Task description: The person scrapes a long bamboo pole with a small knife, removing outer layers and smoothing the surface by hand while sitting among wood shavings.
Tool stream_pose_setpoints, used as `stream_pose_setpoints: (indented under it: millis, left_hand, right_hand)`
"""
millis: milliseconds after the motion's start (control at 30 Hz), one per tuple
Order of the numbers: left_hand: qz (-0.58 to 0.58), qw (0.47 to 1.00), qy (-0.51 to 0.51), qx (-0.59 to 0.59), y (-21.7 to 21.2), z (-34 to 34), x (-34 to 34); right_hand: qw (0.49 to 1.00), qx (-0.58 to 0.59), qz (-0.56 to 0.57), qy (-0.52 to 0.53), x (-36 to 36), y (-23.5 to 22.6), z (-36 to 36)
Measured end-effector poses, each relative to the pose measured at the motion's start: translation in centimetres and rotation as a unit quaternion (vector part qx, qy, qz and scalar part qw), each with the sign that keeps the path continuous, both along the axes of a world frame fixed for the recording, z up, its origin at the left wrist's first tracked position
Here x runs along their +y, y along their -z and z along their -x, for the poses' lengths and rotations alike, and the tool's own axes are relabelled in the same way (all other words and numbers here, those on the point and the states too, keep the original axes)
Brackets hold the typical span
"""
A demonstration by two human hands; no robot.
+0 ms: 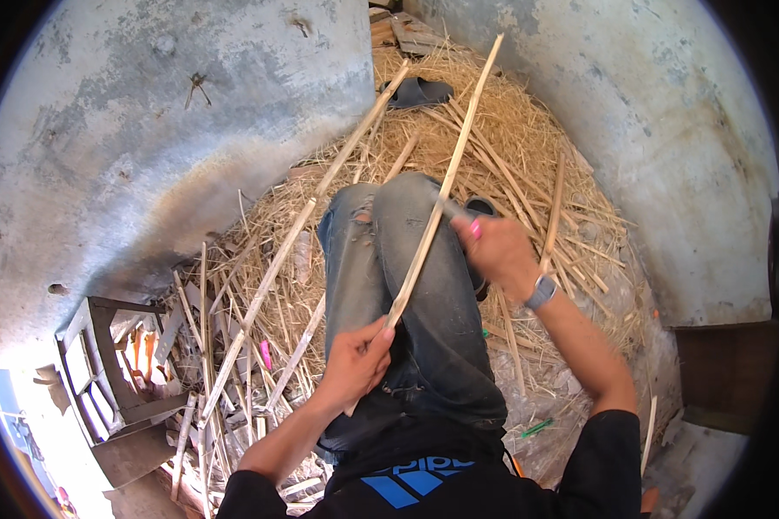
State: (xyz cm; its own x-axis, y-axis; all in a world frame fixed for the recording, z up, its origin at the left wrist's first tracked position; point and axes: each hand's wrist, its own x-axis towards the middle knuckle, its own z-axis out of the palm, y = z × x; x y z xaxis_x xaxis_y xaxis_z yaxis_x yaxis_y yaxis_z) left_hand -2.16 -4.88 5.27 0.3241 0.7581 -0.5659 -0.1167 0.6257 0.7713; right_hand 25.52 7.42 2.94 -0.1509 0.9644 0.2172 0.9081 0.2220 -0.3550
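A long, pale bamboo strip (453,169) slants up and away across my jeans-covered knees. Its near end is pinched between the thumb and fingers of my left hand (357,362), low over my lap. My right hand (496,251), with a grey watch on the wrist, is closed round a knife (452,208) that shows a bit of pink at the handle. The blade lies against the strip, or very near it, above my right knee; it is slightly blurred, and most of the handle is hidden in my fist.
Curly shavings (528,130) and several loose strips cover the floor around my legs. Another long strip (277,259) lies left of my knees. A dark sandal (417,92) sits ahead. Grey walls (658,130) curve in on both sides, and a broken frame (117,372) stands at the left.
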Motion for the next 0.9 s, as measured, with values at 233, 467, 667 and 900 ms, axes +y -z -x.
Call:
stream_pose_setpoints:
  millis: [233, 467, 667, 900]
  left_hand:
    - [0.022, 0.997, 0.066, 0.035, -0.2, 7.7, -5.6]
    - [0.020, 0.996, 0.067, 0.046, 1.0, 11.2, -8.7]
    - [-0.018, 0.993, 0.091, 0.072, 0.6, 5.6, -1.9]
    - [-0.026, 0.996, 0.082, 0.001, 0.8, -0.5, 4.8]
  right_hand:
    - [0.983, -0.010, 0.139, 0.123, 7.6, 2.4, -8.8]
    - [0.957, 0.188, 0.016, 0.219, 6.6, 8.9, -12.3]
    - [0.880, 0.456, 0.017, 0.134, 1.5, 5.8, -6.0]
    - [0.957, 0.255, 0.134, -0.036, -4.7, -2.3, -0.8]
